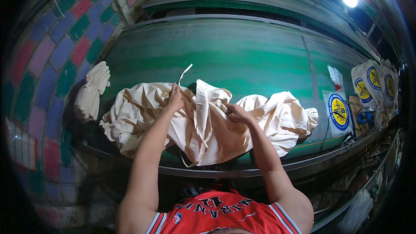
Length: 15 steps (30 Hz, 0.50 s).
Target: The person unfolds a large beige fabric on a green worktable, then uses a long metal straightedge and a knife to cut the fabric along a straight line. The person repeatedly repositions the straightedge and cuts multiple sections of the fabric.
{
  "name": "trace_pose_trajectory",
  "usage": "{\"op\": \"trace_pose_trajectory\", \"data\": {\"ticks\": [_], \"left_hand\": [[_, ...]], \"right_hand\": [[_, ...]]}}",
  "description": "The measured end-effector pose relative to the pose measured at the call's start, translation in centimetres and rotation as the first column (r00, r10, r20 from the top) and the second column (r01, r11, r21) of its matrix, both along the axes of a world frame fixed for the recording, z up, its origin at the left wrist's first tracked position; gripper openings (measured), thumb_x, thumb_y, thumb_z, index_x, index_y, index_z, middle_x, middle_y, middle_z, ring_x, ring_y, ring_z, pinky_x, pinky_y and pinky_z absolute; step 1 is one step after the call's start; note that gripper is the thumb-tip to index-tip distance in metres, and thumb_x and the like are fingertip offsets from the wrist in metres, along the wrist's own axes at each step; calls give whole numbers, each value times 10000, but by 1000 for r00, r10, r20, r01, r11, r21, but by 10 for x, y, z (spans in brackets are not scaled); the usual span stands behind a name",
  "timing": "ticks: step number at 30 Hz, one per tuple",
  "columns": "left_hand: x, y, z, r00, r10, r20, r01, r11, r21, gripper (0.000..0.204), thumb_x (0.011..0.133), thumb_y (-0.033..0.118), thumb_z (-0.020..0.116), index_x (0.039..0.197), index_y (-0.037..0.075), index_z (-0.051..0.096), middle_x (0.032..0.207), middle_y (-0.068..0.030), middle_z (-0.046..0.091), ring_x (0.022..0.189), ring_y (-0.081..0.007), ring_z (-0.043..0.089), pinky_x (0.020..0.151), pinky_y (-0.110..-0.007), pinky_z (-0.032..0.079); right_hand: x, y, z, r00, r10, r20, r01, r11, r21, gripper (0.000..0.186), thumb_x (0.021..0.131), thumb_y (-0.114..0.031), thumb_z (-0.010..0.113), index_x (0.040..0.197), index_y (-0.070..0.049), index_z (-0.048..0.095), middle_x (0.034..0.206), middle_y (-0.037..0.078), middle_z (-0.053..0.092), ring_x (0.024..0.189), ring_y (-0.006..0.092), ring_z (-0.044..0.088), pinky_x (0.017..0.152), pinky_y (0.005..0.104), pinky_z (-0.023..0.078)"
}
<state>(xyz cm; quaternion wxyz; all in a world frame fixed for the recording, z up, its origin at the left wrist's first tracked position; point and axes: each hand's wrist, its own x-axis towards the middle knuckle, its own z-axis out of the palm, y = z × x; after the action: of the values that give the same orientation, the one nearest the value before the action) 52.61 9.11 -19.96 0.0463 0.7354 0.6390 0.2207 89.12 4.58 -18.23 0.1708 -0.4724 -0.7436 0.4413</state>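
Observation:
A large, crumpled heap of cream cloth (221,143) lies across the near part of the green table, with narrow cloth strips hanging from its folds. My left hand (175,99) is closed on the cloth left of the middle, its fingers partly hidden. Just beyond its fingertips, a thin pale strip (185,73) sticks up over the green surface. To the right of a raised fold, my right hand (238,113) pinches the cloth with curled fingers. Part of the cloth drapes toward the table's front edge between my forearms.
A folded stack of cream cloth (92,91) stands at the table's left end. On the right are a round blue-and-yellow emblem sheet (338,111), printed cream cloths (373,80) and a blue object (365,115). The long green table (216,47) meets a painted block wall (56,69).

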Motion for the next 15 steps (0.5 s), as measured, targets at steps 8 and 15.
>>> {"op": "trace_pose_trajectory", "data": {"ticks": [8,15], "left_hand": [[-91,21,41,958,-66,278,202,845,-496,316,750,70,706,1047,-12,639,952,-142,667,823,-227,644,718,-351,509],[-284,-9,56,627,317,711,-454,891,3,129,800,39,655,922,-2,666,833,-53,633,782,-176,606,740,-319,493]], "right_hand": [[138,-5,73,907,-401,-128,421,873,248,180,732,-37,719,896,10,660,785,42,631,754,160,588,689,308,478],[267,-50,69,293,-951,-102,786,178,593,133,750,-106,617,695,15,605,749,179,611,671,286,576,614,398,436]]}}
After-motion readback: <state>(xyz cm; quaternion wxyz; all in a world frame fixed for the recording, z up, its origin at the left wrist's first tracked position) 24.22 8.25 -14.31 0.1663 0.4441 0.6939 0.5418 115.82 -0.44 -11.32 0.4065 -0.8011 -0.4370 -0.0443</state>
